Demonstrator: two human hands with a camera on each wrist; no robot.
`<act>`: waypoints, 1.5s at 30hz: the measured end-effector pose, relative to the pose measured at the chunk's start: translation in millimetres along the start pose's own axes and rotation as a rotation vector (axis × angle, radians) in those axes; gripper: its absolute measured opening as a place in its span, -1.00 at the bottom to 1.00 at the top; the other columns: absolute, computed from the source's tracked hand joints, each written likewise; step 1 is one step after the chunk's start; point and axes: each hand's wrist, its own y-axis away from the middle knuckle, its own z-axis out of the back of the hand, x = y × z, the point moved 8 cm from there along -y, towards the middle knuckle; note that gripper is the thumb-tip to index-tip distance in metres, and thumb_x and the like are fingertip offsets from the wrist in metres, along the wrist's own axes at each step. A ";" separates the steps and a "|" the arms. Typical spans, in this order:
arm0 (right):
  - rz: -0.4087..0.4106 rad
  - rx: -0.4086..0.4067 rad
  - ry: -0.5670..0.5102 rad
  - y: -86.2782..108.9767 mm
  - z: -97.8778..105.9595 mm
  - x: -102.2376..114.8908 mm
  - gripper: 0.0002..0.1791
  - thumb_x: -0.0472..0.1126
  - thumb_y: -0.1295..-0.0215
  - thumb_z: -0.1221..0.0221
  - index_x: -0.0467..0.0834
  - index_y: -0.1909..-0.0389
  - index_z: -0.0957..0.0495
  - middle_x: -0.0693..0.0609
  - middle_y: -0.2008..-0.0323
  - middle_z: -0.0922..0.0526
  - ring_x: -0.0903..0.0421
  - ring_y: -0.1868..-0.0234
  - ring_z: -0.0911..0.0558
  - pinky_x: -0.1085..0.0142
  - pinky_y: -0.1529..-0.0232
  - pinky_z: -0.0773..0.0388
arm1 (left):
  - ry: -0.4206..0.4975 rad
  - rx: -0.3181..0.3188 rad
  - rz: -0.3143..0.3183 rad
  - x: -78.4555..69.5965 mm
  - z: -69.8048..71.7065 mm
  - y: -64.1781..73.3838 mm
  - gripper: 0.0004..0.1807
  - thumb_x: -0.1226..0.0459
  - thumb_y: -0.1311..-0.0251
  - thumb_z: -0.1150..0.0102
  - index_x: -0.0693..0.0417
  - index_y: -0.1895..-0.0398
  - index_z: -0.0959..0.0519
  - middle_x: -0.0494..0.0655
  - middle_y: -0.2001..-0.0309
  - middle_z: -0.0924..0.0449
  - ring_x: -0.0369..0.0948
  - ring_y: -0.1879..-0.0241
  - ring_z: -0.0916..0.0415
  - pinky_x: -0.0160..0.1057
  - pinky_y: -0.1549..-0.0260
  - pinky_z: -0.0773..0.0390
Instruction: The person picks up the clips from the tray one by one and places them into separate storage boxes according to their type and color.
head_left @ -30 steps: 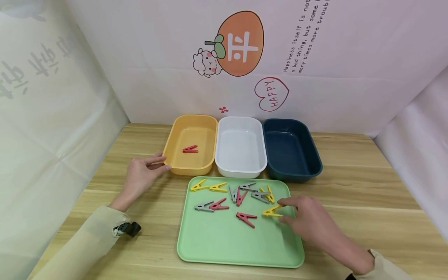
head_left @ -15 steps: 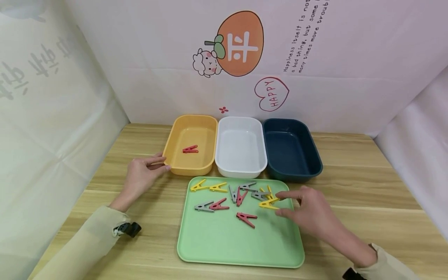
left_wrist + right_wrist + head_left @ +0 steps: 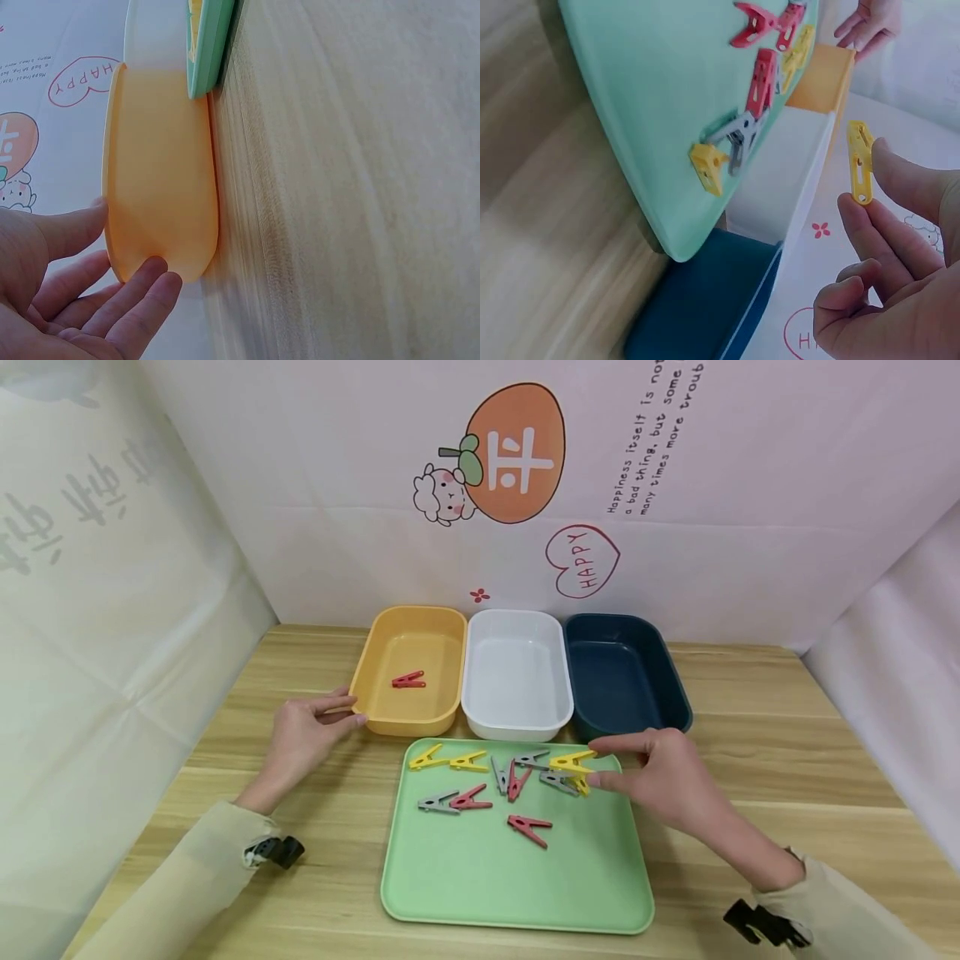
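Note:
My right hand (image 3: pixel 671 781) pinches a yellow clothespin (image 3: pixel 573 762) between thumb and fingers, raised over the green tray's upper right part. The right wrist view shows this yellow clothespin (image 3: pixel 860 161) from its narrow side. My left hand (image 3: pixel 303 735) holds the near left corner of the orange bin (image 3: pixel 408 727); in the left wrist view its thumb (image 3: pixel 79 229) is at the rim and its fingers lie against the outer wall. A red clothespin (image 3: pixel 408 680) lies inside that bin. On the green tray (image 3: pixel 517 889) are several red, grey and yellow clothespins, one yellow partly hidden below the held one.
A white bin (image 3: pixel 517 727) and a dark blue bin (image 3: pixel 630 739) stand in a row to the right of the orange one, just behind the tray. All rest on a wood-grain table (image 3: pixel 780 760). A printed white cloth (image 3: pixel 337 527) hangs behind.
My right hand has lifted the yellow clothespin from the tray's right side and carried it away from me, toward the bins. The left hand has stayed at the orange bin.

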 end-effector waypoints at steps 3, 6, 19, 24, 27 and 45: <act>0.007 -0.004 -0.008 -7.2 3.4 0.8 -0.61 -0.19 -0.11 -0.60 -0.16 0.02 -0.82 0.05 0.68 -0.40 0.07 0.61 -0.25 0.32 0.63 -0.11 | 0.005 0.001 -0.003 0.0 -0.1 0.6 -0.55 0.23 -0.29 -0.51 0.29 -0.16 -0.70 0.16 -0.36 -0.53 0.07 -0.04 -0.73 -0.38 0.22 -0.72; 0.009 -0.013 -0.005 -15.1 6.7 1.1 -0.62 -0.17 -0.14 -0.59 -0.15 0.01 -0.82 0.04 0.64 -0.51 0.07 0.61 -0.25 0.31 0.62 -0.11 | 0.017 -0.001 -0.006 -0.2 -0.2 0.6 -0.54 0.24 -0.30 -0.50 0.32 -0.16 -0.69 0.19 -0.35 -0.53 0.07 -0.03 -0.73 -0.40 0.24 -0.71; -0.008 -0.030 0.007 -49.2 15.2 10.9 -0.61 -0.11 -0.22 -0.55 -0.13 -0.05 -0.81 -0.08 0.07 -0.81 -0.02 0.44 -0.38 0.30 0.59 -0.19 | 0.016 -0.001 -0.001 -1.0 -0.6 -0.7 -0.56 0.25 -0.30 -0.49 0.32 -0.16 -0.69 0.18 -0.35 -0.53 0.06 -0.01 -0.74 -0.42 0.28 -0.71; -0.004 -0.030 0.008 -63.7 15.8 17.6 -0.60 -0.10 -0.24 -0.55 -0.15 -0.06 -0.80 -0.09 0.05 -0.81 -0.02 0.24 -0.48 0.29 0.48 -0.35 | 0.026 0.005 -0.002 -0.4 -1.2 -0.9 -0.55 0.26 -0.30 -0.49 0.32 -0.18 -0.68 0.18 -0.36 -0.53 0.05 -0.02 -0.74 -0.42 0.27 -0.71; -0.004 -0.019 -0.001 -72.9 14.1 21.0 -0.58 -0.10 -0.24 -0.54 -0.19 -0.07 -0.79 -0.14 0.01 -0.80 -0.03 0.10 -0.51 0.25 0.38 -0.45 | 0.026 0.006 -0.005 -0.2 -1.4 -0.6 -0.55 0.27 -0.30 -0.49 0.33 -0.17 -0.68 0.19 -0.36 -0.52 0.06 -0.02 -0.74 -0.41 0.27 -0.72; -0.055 0.034 -0.060 -118.9 -4.1 22.6 -0.60 -0.14 -0.29 -0.51 -0.20 -0.10 -0.77 -0.14 -0.04 -0.77 -0.13 -0.16 -0.56 0.09 0.07 -0.70 | 0.037 0.019 0.011 0.7 -0.9 0.4 -0.54 0.26 -0.30 -0.49 0.32 -0.18 -0.68 0.20 -0.38 -0.50 0.07 -0.04 -0.73 -0.39 0.24 -0.72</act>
